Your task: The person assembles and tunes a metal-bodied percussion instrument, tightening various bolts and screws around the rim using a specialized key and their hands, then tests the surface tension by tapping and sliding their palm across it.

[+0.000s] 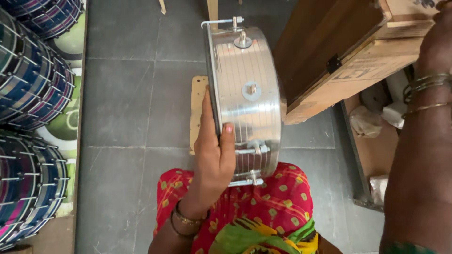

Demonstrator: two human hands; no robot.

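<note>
A shiny metal drum shell (245, 99) stands on edge over the person's lap, its ribbed silver wall turned up to the camera and its tension rods and round lugs showing along that wall; the left hand (214, 155) is clamped on the shell's near rim, thumb laid on the silver wall and fingers hidden behind the rim; a gold bangle sits at that wrist, below the shell; the right hand (438, 33) is well apart from the shell, up at the far right, resting on the top of a wooden crate (348, 51), and whether it grips or lies flat I cannot tell, since only its edge shows; thin bangles (426, 84) ring that forearm; just behind the shell, flat on the grey tiled floor (122, 103), lies a pale wooden board (197, 108); far to the shell's left, stacked blue and purple drums (33, 80) line the wall; directly below the shell is red patterned cloth (278, 197) over the knees.
</note>
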